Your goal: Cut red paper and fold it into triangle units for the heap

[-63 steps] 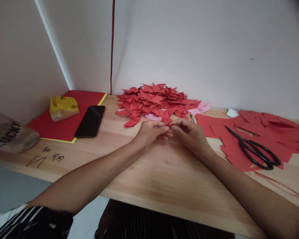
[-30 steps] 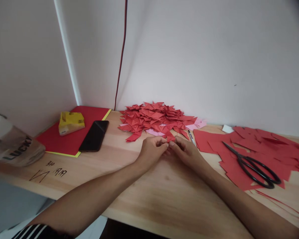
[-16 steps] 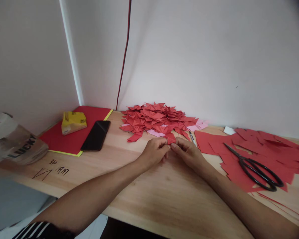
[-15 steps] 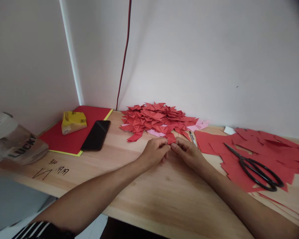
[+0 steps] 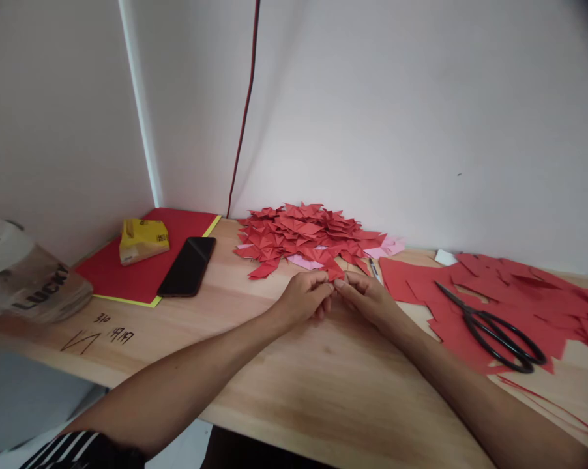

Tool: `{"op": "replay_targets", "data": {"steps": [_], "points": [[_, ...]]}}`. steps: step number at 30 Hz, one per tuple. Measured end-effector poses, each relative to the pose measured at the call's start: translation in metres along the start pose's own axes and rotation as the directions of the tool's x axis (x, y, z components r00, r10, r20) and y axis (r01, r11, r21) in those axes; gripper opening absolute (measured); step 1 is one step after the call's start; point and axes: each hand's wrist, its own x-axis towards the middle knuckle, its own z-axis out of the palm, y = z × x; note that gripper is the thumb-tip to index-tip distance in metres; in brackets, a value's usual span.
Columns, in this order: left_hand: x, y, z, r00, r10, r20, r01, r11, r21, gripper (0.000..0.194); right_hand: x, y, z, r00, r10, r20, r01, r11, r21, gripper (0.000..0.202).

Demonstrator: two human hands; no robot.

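Between my fingertips is a small piece of red paper [image 5: 335, 275], mostly covered by the fingers. My left hand [image 5: 308, 296] pinches it from the left and my right hand [image 5: 367, 296] pinches it from the right, thumbs close together. Just behind both hands lies a heap of folded red paper pieces [image 5: 304, 228], with some pink paper [image 5: 386, 246] among and beside it. A pen [image 5: 375, 270] lies to the right of the heap, behind my right hand.
Black scissors [image 5: 489, 329] lie on red paper sheets [image 5: 523, 293] at the right. Red strips [image 5: 543, 400] are nearer. At the left are a phone [image 5: 187, 266], a yellow packet [image 5: 144, 241] on a red sheet [image 5: 113, 277], and a clear container [image 5: 49, 286]. A wall stands behind.
The right-side objects appear slightly further left as the view shifts a little. Both hands keep their pinch on the red paper, with barely any movement of the fingers.
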Motion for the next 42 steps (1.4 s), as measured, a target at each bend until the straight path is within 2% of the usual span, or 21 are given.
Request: {"op": "replay_targets", "data": {"steps": [3,11,22,34,42], "points": [[0.001,-0.002,0.000,1.000,-0.011,0.009,0.011,1.000,-0.017,0.015,-0.001,-0.002,0.000,0.999,-0.038,0.019,0.038,0.999,0.012,0.043],[0.006,-0.003,-0.004,0.998,-0.061,0.020,0.062,0.996,-0.060,0.019,-0.001,0.000,0.002,0.996,-0.069,-0.047,0.065,0.995,-0.077,0.051],[0.006,-0.005,-0.003,1.000,-0.006,-0.002,0.006,1.000,0.012,0.015,-0.001,0.003,0.002,0.990,-0.106,-0.089,0.090,0.983,-0.162,0.047],[0.012,-0.009,-0.002,0.999,0.031,-0.035,-0.029,0.996,0.082,0.016,0.002,0.006,0.004,0.990,-0.103,-0.096,0.092,0.988,-0.121,0.049],[0.016,-0.012,-0.004,0.998,0.065,0.006,-0.065,0.995,0.069,0.019,0.001,0.014,0.002,0.995,-0.059,-0.082,0.056,0.997,-0.044,0.044]]}}
